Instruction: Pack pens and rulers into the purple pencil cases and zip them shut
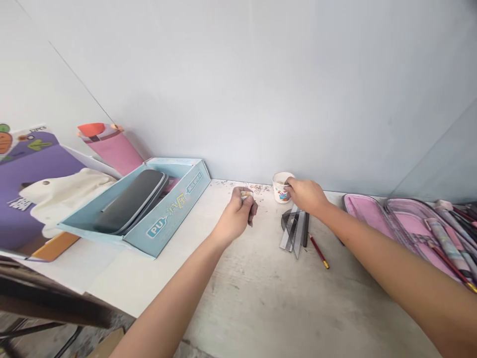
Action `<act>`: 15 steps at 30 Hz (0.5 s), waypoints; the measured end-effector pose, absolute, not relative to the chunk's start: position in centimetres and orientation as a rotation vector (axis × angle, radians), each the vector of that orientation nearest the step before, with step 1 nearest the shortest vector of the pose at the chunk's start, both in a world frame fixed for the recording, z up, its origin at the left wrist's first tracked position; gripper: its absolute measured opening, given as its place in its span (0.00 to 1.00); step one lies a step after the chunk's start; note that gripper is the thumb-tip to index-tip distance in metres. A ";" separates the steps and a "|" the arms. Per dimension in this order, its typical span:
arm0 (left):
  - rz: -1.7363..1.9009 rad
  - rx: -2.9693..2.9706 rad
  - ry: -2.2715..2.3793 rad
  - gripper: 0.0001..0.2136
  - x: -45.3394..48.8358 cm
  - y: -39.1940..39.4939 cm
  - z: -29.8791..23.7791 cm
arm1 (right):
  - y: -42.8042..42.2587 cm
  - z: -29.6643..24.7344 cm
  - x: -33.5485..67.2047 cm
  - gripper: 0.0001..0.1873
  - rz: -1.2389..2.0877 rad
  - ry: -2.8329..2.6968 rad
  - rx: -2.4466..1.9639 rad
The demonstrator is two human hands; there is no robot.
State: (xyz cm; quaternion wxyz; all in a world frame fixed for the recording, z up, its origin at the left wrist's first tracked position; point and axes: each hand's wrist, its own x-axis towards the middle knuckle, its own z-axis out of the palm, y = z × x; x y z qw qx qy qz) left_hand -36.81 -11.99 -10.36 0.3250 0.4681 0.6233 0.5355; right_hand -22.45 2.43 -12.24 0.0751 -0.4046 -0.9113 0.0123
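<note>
My left hand (241, 206) is closed around a small pale block with a yellowish pattern, which looks like an eraser (246, 194); the fingers hide most of it. At the white paper cup (282, 193) with a colourful print, my right hand (307, 196) pinches the right side of the rim, its fingertips partly over the opening. The cup stands upright near the wall. Just below it lie clear rulers (296, 233), a dark protractor (288, 220) and a red pencil (319, 252). Pencil shavings (263, 188) are scattered between the two hands.
On the left, a light blue box (167, 219) holds a dark zip case (132, 201). Beyond it are a purple box (44, 169), white cloth (69, 194) and a pink pouch (117, 149). An open pink pencil case (367, 211) lies right. The wall (238, 89) bounds the table's back.
</note>
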 end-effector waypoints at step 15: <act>0.800 1.922 2.047 0.11 -38.8 -6.0 -10.0 | -0.6 -13.2 -23.1 0.16 -0.090 -2.811 -1.069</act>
